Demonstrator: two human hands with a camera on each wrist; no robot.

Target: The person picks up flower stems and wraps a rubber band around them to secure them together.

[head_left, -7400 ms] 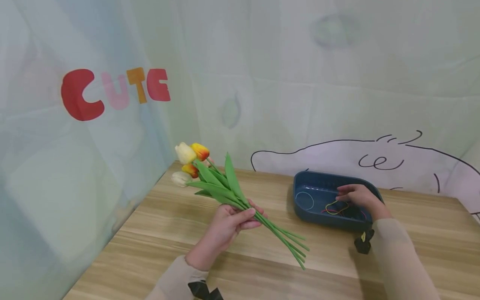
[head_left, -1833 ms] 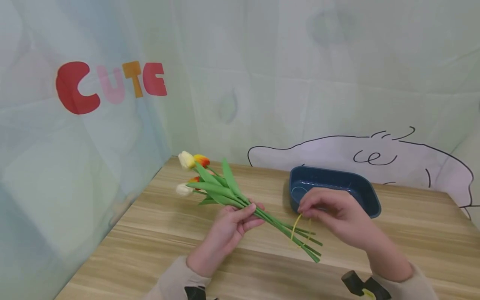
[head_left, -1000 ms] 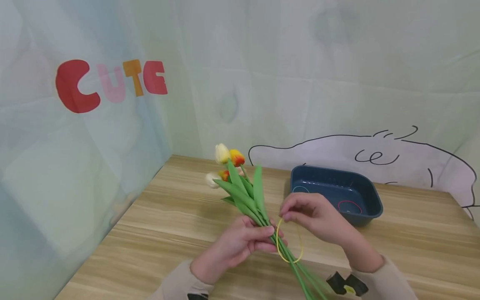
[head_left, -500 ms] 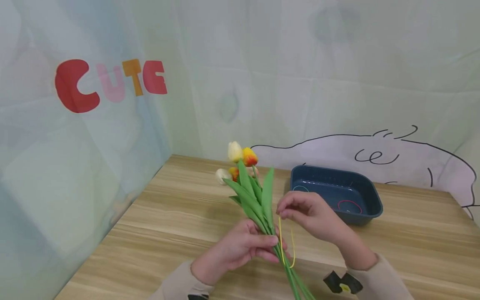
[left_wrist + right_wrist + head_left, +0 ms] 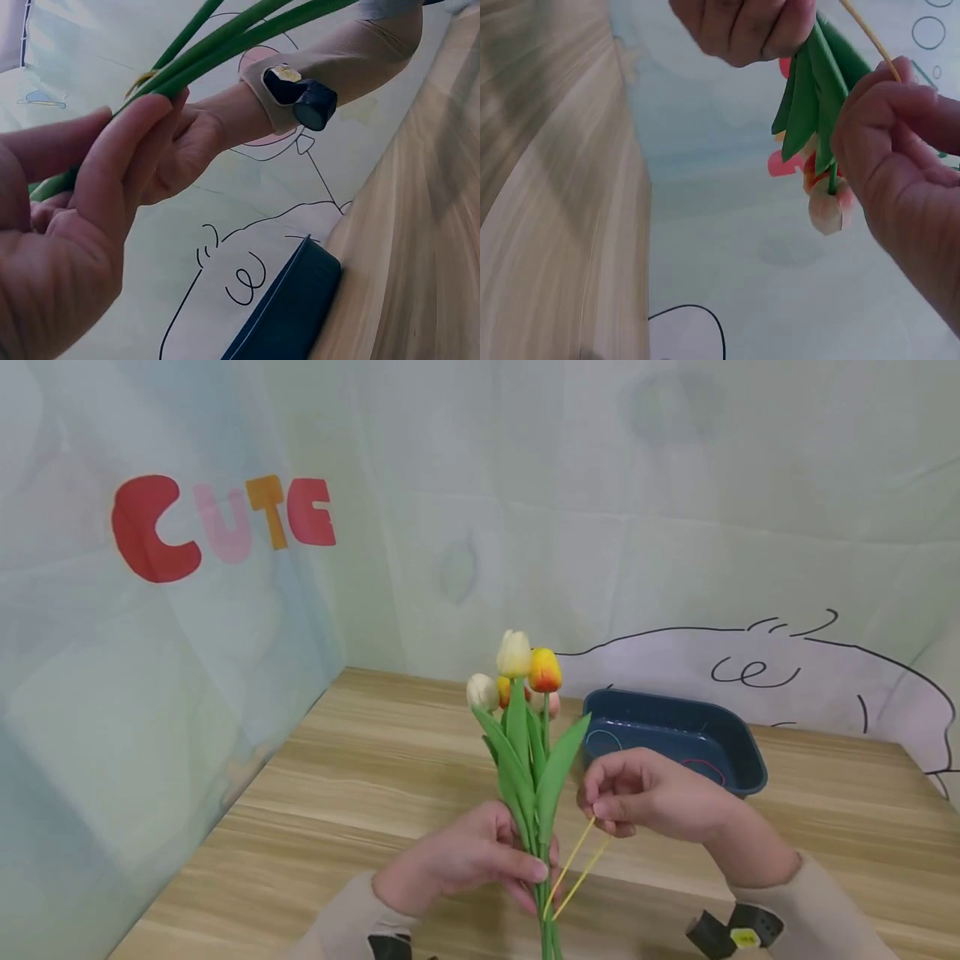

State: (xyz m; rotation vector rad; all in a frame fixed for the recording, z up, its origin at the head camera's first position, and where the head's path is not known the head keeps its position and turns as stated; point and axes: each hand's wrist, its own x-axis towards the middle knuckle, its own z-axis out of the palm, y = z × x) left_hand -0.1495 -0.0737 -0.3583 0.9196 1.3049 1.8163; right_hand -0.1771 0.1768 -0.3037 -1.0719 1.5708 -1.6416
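In the head view my left hand (image 5: 472, 860) grips a bunch of tulips (image 5: 521, 768) by the stems, thumb across the front. The bunch stands nearly upright, its white, orange-yellow and pink heads at the top and long green leaves below. My right hand (image 5: 667, 797) pinches a yellow rubber band (image 5: 573, 860), pulled taut into two strands that run down to the stems just below my left hand. In the left wrist view the band (image 5: 142, 77) lies at the green stems (image 5: 232, 41). The right wrist view shows one strand (image 5: 868, 34) reaching my right fingertips.
A dark blue basin (image 5: 675, 702) stands behind my right hand on the wooden table (image 5: 360, 777). Inside it lie a red band (image 5: 702, 761) and a light blue band (image 5: 604, 732). Printed cloth walls (image 5: 450, 510) enclose the table at the left and back.
My right hand has brought the yellow rubber band from the basin to the stems and now draws it taut to the upper right. The tulips have swung from slanting left to nearly upright.
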